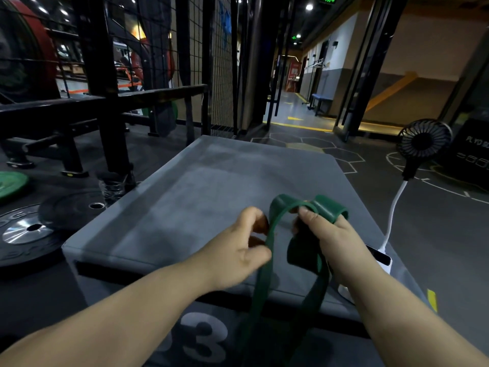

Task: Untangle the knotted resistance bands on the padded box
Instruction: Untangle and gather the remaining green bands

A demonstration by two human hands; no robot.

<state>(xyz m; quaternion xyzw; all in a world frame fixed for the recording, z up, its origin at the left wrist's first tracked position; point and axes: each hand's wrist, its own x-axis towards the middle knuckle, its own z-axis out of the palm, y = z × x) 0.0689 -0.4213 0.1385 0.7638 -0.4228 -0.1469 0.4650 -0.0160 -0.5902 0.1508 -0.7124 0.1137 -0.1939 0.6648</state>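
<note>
A dark green resistance band (264,274) is lifted above the grey padded box (185,186), looped and twisted near its top, with two strands hanging down toward me. My left hand (238,250) pinches the left strand between thumb and curled fingers. My right hand (328,239) grips the folded, wider part of the band, which wraps over its fingers. Both hands hover over the near right part of the box top.
A small black fan (423,141) on a white bendable stalk stands at the box's right edge. Weight plates (26,229) lie on the floor to the left, beside a black rack (105,102). A black plyo box (473,154) stands at far right.
</note>
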